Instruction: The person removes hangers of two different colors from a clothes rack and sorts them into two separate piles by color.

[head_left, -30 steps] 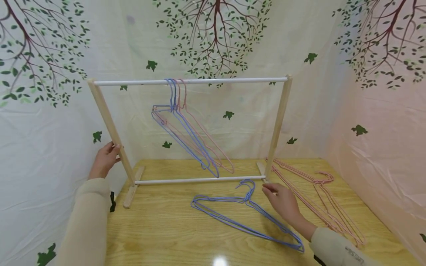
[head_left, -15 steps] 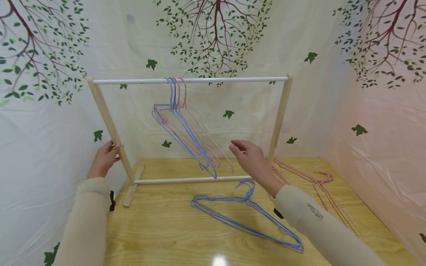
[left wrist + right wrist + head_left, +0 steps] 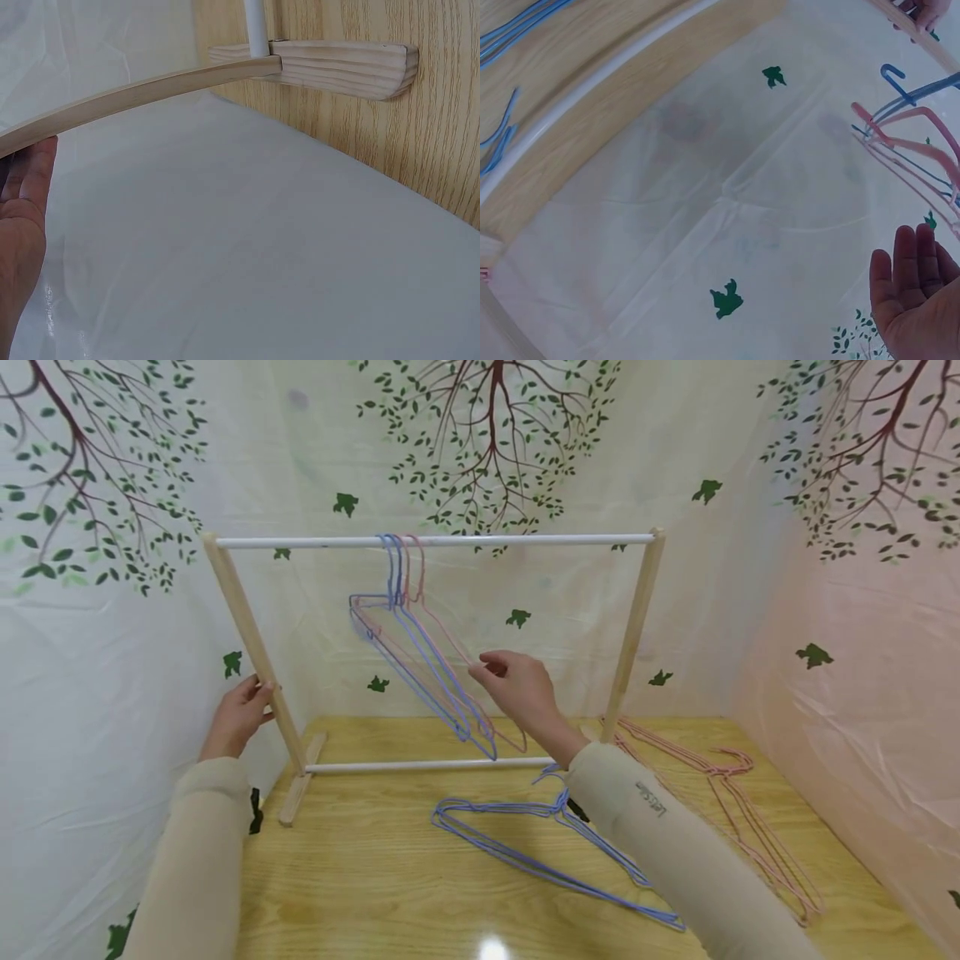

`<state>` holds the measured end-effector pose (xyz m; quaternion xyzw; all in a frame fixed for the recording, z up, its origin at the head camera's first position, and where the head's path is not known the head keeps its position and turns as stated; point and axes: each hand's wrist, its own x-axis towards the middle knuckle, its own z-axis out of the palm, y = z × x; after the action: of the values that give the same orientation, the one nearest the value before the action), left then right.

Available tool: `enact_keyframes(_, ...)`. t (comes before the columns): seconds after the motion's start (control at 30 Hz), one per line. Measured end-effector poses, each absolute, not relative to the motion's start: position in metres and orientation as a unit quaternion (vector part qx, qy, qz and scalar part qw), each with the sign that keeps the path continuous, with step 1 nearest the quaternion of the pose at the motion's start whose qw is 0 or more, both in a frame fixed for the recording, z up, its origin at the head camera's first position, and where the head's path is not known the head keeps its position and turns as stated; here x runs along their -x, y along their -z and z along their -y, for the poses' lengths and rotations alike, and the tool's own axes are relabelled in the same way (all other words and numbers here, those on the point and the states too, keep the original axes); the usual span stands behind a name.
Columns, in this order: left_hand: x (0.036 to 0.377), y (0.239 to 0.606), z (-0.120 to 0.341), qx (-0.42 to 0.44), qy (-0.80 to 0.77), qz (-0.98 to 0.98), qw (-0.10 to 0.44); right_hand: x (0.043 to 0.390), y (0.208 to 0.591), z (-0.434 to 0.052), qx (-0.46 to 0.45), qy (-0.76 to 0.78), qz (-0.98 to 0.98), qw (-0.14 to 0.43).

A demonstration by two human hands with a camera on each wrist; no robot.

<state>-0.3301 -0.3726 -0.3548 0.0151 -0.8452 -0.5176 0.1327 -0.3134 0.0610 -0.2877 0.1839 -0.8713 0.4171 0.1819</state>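
Observation:
My left hand (image 3: 236, 718) grips the left wooden post (image 3: 247, 631) of a clothes rack, thumb in front and fingers behind. Its fingers also meet the post (image 3: 142, 91) in the left wrist view. Blue hangers (image 3: 371, 597) and pink hangers hang from the white top rail (image 3: 300, 542), left of its middle. My right hand (image 3: 521, 689) is raised beside the rightmost pink hanger (image 3: 450, 636), fingertips right at its sloping arm in the head view. From the right wrist, that hand (image 3: 922, 300) shows relaxed fingers below the hung hangers, holding nothing.
Blue hangers (image 3: 561, 797) lie stacked on the wooden table (image 3: 360, 868) in front of the rack, partly behind my right sleeve. Pink hangers (image 3: 727, 770) lie at the right, past the right post (image 3: 636, 618). A white lower bar (image 3: 397, 767) spans the rack's feet.
My right hand has risen from beside the blue hangers on the table and moved left to the hung pink hanger. My left hand stays on the post.

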Motion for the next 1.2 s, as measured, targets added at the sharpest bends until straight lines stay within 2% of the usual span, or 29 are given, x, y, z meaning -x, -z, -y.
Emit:
enact_keyframes(0.17,0.332,0.356,0.372,-0.002,0.515,0.846,0.135,0.312,0.288,-0.055,-0.186,-0.399,0.876,0.198)
enact_keyframes(0.57,0.33,0.359,0.374,-0.009,0.519,0.845,0.133,0.316,0.294,-0.057,-0.208,-0.389,0.845,0.302)
enact_keyframes(1.0,0.329,0.358,0.376,-0.002,0.518,0.844,0.138,0.318,0.288,-0.068,-0.204,-0.389,0.834,0.334)
enact_keyframes(1.2,0.328,0.356,0.375,-0.007,0.515,0.846,0.137,0.32,0.288,-0.071,-0.197,-0.388,0.84,0.323)
